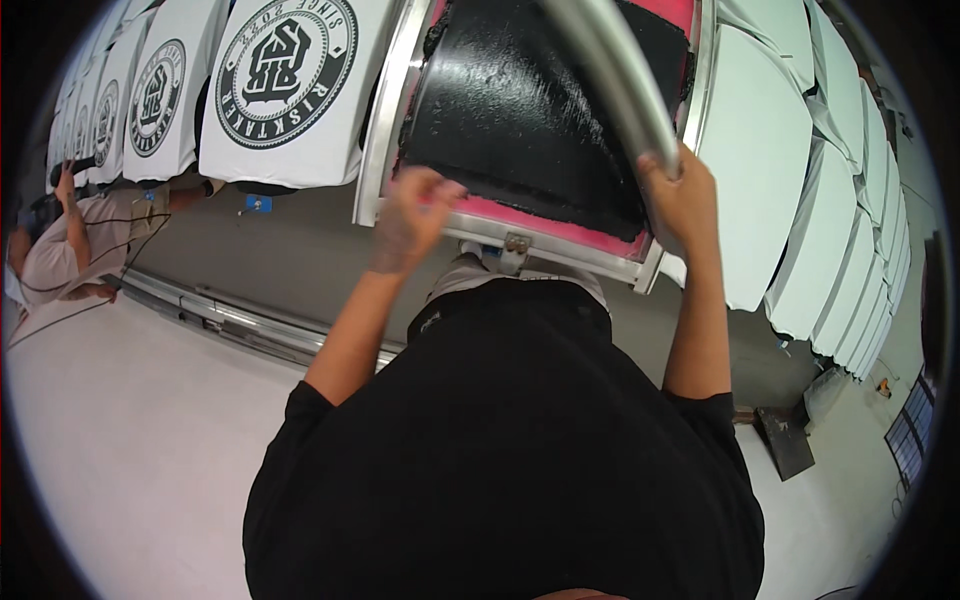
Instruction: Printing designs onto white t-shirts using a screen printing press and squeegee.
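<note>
A metal-framed printing screen (375,160) with pink mesh lies before me, much of it coated in wet, glossy black ink (500,120). My right hand (685,200) grips a long silver squeegee (625,75) at the screen's right side; its blade is blurred or hidden. My left hand (415,215) is over the screen's lower-left corner, fingers curled closed; whether something small is in them I cannot make out. A metal fitting (516,245) sits at the middle of the near frame bar.
White shirts with round black prints (240,160) line the left on boards; plain white shirts (750,190) curve away rightward. A co-worker (75,245) stands at the far left among hanging cables. Metal rails (250,315) run below the boards; a dark plate (785,445) leans at lower right.
</note>
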`<state>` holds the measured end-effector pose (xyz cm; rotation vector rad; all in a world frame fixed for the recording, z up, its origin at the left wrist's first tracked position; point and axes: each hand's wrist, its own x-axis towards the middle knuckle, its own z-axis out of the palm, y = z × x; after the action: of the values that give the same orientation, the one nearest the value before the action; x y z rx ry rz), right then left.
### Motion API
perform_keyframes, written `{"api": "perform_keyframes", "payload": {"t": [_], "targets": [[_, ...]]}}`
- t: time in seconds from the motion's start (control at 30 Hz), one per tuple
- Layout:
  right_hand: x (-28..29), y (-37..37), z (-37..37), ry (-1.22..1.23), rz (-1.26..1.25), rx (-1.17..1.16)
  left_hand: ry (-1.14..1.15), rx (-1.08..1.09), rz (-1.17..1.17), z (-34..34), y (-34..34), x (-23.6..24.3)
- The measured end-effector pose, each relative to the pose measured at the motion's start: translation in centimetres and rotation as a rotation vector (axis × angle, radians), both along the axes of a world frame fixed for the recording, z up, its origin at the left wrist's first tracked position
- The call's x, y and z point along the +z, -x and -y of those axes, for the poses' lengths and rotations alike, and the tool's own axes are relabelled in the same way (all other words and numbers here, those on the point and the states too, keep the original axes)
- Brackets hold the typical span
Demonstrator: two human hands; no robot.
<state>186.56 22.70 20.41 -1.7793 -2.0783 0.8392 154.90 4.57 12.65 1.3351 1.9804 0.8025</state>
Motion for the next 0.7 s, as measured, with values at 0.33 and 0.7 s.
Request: {"api": "perform_keyframes", "payload": {"t": [0.33,0.7], "targets": [[-10.9,-12.4,-7.0,0.726,-0.770,-0.438,0.352,0.552,-0.173,-0.1,6.2,-5.1],[-6.8,-28.3,-2.7,0.561,-0.863,-0.541,0.190,0.482,-0.085,0.6,-9.1,-3.2]]}}
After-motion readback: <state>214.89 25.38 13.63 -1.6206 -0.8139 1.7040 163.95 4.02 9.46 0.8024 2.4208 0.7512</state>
